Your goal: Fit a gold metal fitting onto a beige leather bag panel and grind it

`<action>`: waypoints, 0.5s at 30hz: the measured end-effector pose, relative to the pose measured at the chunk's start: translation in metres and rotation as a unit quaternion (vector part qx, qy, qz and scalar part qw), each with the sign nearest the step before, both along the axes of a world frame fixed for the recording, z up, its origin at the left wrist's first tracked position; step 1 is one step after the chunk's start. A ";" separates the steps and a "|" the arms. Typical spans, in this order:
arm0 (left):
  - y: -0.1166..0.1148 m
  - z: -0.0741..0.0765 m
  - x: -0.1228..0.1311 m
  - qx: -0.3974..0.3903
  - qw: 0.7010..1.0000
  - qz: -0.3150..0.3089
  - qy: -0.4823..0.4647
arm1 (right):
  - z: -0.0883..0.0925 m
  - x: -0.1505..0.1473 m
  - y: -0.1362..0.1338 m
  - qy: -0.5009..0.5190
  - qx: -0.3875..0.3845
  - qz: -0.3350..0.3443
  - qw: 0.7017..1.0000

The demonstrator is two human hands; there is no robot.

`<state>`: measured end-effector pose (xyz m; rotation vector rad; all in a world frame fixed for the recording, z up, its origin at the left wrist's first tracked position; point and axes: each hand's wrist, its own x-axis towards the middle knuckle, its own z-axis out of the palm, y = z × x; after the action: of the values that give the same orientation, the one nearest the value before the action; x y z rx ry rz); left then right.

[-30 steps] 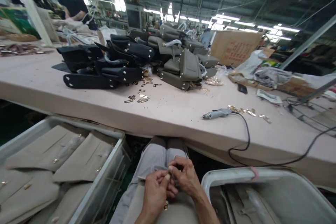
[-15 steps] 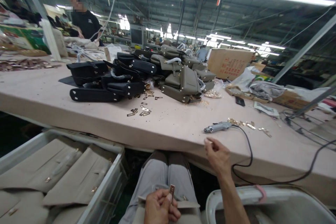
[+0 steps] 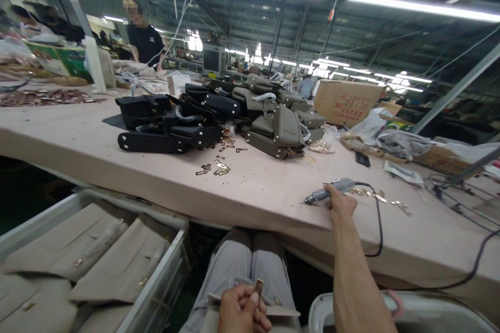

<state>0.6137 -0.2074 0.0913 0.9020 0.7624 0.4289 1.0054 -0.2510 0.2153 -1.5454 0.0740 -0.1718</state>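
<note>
My right hand (image 3: 340, 202) is closed round the grey body of an electric screwdriver (image 3: 326, 192), low over the table near its front edge. The tool's tip points left, and a dark cord (image 3: 379, 218) trails from its rear. Down at my lap, my left hand (image 3: 244, 308) pinches a small gold-coloured metal plate (image 3: 258, 287) upright between thumb and fingers. Beneath that hand lies a beige bag piece (image 3: 283, 313), partly hidden by my fingers. Loose gold metal fittings (image 3: 380, 199) lie on the table just beyond my right hand.
Black bags (image 3: 156, 140) and olive-grey bags (image 3: 279, 127) are heaped mid-table, with small metal plates (image 3: 222, 169) in front. A crate (image 3: 177, 239) of beige bag pieces stands at left, a white tub (image 3: 320, 304) at right. Behind are a cardboard box (image 3: 346, 101) and another person (image 3: 146, 44).
My right hand has moved forward to the electric screwdriver and taken hold of it; its rear is a little raised. My left hand still holds the metal plate at my lap. The view has shifted slightly.
</note>
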 end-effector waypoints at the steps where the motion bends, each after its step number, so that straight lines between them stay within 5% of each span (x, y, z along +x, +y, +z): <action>1: 0.000 -0.001 0.000 0.000 1.000 -0.002 -0.001 | 0.000 0.000 0.000 0.016 0.083 0.019 0.996; 5: -0.001 -0.001 0.001 0.007 1.000 -0.005 0.003 | 0.000 -0.004 0.008 0.043 0.308 0.116 0.943; 10: -0.002 -0.002 0.004 0.007 1.000 -0.014 -0.006 | -0.001 -0.011 0.020 0.080 0.330 0.188 0.922; 15: -0.003 -0.007 0.003 0.013 1.000 -0.018 -0.017 | 0.013 -0.001 0.023 0.120 0.393 0.160 0.898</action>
<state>0.6163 -0.2104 0.0845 0.9295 0.7105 0.4224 1.0043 -0.2275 0.2287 -0.7405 0.0706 0.2887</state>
